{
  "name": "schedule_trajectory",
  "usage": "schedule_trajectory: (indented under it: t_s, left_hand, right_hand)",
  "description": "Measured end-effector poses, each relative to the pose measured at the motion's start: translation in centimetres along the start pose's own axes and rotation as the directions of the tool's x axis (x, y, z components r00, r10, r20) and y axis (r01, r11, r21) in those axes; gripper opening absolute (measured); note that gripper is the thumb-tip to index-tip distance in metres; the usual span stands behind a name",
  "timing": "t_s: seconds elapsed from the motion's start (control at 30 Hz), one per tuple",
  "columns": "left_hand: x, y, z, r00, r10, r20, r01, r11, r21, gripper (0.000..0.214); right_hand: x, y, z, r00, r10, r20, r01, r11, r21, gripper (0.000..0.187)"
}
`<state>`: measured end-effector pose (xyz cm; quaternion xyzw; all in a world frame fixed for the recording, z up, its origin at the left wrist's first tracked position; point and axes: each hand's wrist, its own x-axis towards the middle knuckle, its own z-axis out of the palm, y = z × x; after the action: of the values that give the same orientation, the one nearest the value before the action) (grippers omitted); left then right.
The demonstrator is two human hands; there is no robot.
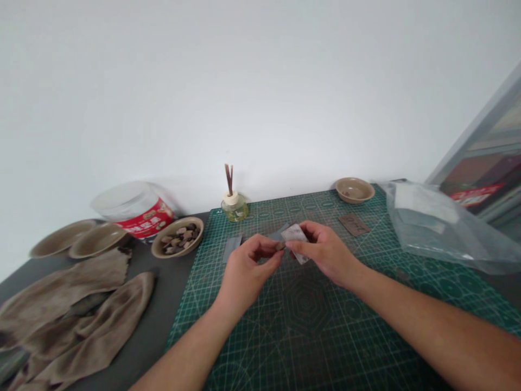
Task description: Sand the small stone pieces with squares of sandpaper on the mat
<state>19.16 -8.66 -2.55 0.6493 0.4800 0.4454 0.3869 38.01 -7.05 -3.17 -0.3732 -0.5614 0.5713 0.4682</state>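
My left hand (pixel 254 263) pinches a small brown bead-like piece (pixel 280 246) between thumb and fingertips. Its exact shape is partly hidden by the fingers. My right hand (pixel 323 247) grips a folded pale grey sheet, which looks like sandpaper (pixel 296 234), with the thumb on top. The sheet's edge and the small piece meet or nearly meet above the green cutting mat (pixel 260 336). Behind the left hand, a flat grey sheet (pixel 232 248) lies on the mat. A brown sheet with dark writing (pixel 354 224) rests beyond the right hand.
At left stand a bowl of small brown pieces (pixel 196 241), two more bowls (pixel 95 240) and a plastic tub with a red label (pixel 140 217). A brown cloth (pixel 101 326) lies in front. A reed diffuser (pixel 235 207), another bowl (pixel 355 190) and a clear bag (pixel 443 239) line the back and right.
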Motion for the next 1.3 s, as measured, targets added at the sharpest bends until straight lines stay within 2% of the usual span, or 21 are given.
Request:
schedule_trajectory:
  t_s: [0.17, 0.33, 0.53, 0.67, 0.87, 1.03, 1.2, 1.3]
  left_hand:
    - [-0.21, -0.05, 0.15, 0.999, 0.040, 0.020, -0.041, 0.998, 0.048, 0.010]
    - [-0.15, -0.35, 0.24, 0.995, 0.094, 0.030, -0.097, 0.991, 0.096, 0.008]
    - [-0.39, 0.09, 0.12, 0.988, 0.143, 0.055, -0.153, 0.942, 0.300, 0.007]
    - [-0.78, 0.46, 0.39, 0.967, 0.236, 0.099, -0.256, 0.880, 0.400, 0.010]
    - [-0.77, 0.46, 0.44, 0.972, 0.230, 0.045, -0.227, 0.880, 0.417, 0.011]
    - [-0.63, 0.46, 0.31, 0.961, 0.256, 0.106, -0.277, 0.889, 0.365, 0.009]
    - [-0.64, 0.38, 0.29, 0.979, 0.198, 0.058, -0.204, 0.887, 0.415, 0.012]
    - [-0.72, 0.48, 0.35, 0.966, 0.239, 0.101, -0.260, 0.886, 0.383, 0.008]
  right_hand:
    - [-0.15, -0.09, 0.59, 1.000, 0.012, 0.026, -0.014, 0.998, 0.069, 0.016]
    - [-0.35, -0.42, 1.02, 0.997, 0.077, 0.032, -0.081, 0.984, 0.160, 0.014]
    - [-0.46, -0.77, 0.89, 0.993, 0.118, -0.027, -0.115, 0.988, 0.108, 0.012]
    - [-0.56, -0.68, 1.00, 0.988, 0.152, -0.039, -0.143, 0.975, 0.169, 0.013]
    - [-0.60, -0.68, 0.99, 0.976, 0.219, 0.006, -0.214, 0.946, 0.245, 0.016]
    - [-0.63, -0.63, 0.92, 0.983, 0.184, -0.004, -0.177, 0.953, 0.246, 0.017]
    - [-0.61, -0.60, 0.77, 0.980, 0.198, 0.030, -0.199, 0.952, 0.233, 0.018]
    - [-0.60, -0.58, 0.82, 0.982, 0.189, -0.004, -0.183, 0.956, 0.230, 0.019]
